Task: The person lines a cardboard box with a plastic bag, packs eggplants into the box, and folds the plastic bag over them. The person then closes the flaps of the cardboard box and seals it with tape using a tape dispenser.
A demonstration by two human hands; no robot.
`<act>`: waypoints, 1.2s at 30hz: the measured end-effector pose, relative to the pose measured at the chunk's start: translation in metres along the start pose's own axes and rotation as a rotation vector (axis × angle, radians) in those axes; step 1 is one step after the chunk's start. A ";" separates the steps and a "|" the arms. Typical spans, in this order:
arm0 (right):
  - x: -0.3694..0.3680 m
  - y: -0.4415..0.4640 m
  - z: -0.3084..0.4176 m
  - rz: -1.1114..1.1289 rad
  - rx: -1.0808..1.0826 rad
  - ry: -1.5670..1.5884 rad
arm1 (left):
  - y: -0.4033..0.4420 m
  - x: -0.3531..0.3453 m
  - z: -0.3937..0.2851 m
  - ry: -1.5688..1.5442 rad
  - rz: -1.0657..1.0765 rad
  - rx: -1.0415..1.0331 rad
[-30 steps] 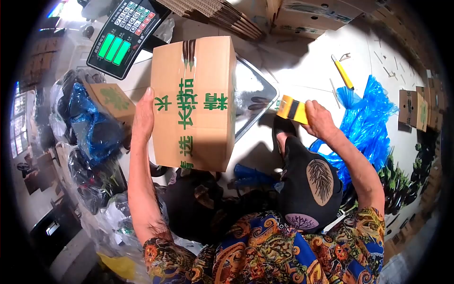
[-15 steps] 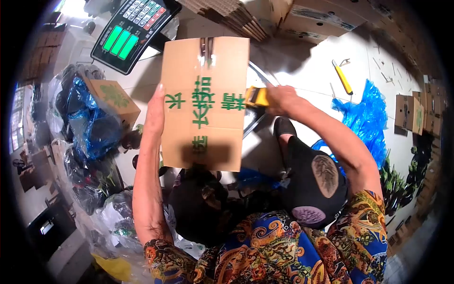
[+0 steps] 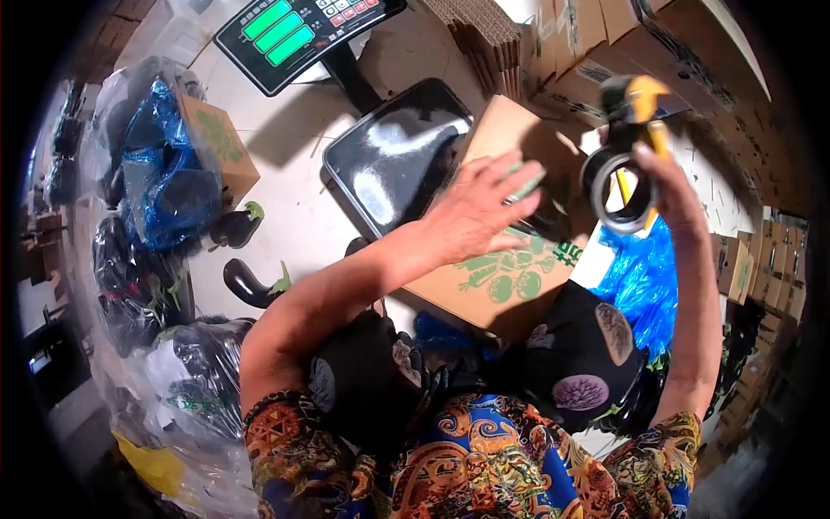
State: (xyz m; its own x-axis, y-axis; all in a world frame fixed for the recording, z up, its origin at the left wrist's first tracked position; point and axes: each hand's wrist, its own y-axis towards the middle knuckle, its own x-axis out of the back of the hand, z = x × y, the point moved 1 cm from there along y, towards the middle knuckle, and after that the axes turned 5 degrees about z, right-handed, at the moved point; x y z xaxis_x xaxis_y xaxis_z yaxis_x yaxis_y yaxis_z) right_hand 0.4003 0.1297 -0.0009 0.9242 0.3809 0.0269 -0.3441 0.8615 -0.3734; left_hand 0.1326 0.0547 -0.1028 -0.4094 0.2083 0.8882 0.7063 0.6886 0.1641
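A cardboard carton (image 3: 441,292) with green vegetable print stands tilted between my knees. My left hand (image 3: 480,208) reaches across it with fingers spread, over the carton's top face; whether the palm presses on it I cannot tell. Off to the carton's right, my right hand (image 3: 670,182) is raised and wrapped round a yellow and black tape dispenser (image 3: 641,99). Its large tape roll (image 3: 592,186) hangs below the dispenser head. The hand covers most of the handle.
Behind the carton is a black scale platform (image 3: 389,156) with its lit display (image 3: 277,35). Eggplants (image 3: 246,284) lie on the floor at left, near a bagged carton (image 3: 220,143). Blue plastic (image 3: 644,277) lies at right; flattened cardboard (image 3: 475,35) and boxes (image 3: 605,43) stand behind.
The carton has turned and tipped to the right, showing its vegetable-print side. My left hand has moved from its left edge across it. My right hand has lifted the dispenser away rightward.
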 end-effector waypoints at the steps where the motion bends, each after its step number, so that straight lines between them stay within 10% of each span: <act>1: 0.010 0.010 -0.022 0.083 -0.107 -0.127 | -0.008 0.007 0.004 -0.051 -0.053 0.068; 5: -0.039 0.022 -0.031 0.079 -0.240 -0.033 | -0.088 -0.008 0.062 -0.568 -0.522 0.962; 7: -0.048 0.039 -0.044 0.164 -0.255 -0.039 | -0.155 -0.017 0.065 -1.073 -0.550 0.879; 10: -0.100 0.054 -0.048 0.192 -0.191 0.012 | -0.229 -0.089 0.069 -1.565 -0.470 1.455; 16: -0.128 0.072 -0.038 0.292 -0.120 0.108 | -0.206 0.015 0.023 -1.325 -0.142 1.199; 19: -0.085 0.049 -0.037 0.169 -0.118 0.398 | -0.191 0.031 0.064 -1.852 -0.368 0.961; 21: -0.051 0.033 -0.049 0.027 -0.026 0.633 | -0.166 0.071 0.081 -1.084 -0.323 0.930; 25: -0.018 -0.024 -0.058 -0.148 0.008 0.701 | -0.107 0.074 0.104 -0.650 -0.485 0.804; 28: -0.016 -0.045 -0.074 -0.062 -0.067 0.703 | -0.099 0.047 0.096 -1.243 -0.661 0.790; 36: -0.033 -0.047 -0.017 0.005 -0.024 0.067 | -0.098 0.056 0.078 -0.620 -0.400 0.824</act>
State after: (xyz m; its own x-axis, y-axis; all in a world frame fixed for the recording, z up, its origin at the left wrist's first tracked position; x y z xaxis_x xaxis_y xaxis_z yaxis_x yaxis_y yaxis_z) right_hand 0.3884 0.0708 -0.0005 0.9317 0.3614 -0.0368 -0.3457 0.8510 -0.3954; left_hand -0.0043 0.0533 -0.1027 -0.9037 0.0212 0.4277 -0.0477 0.9876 -0.1496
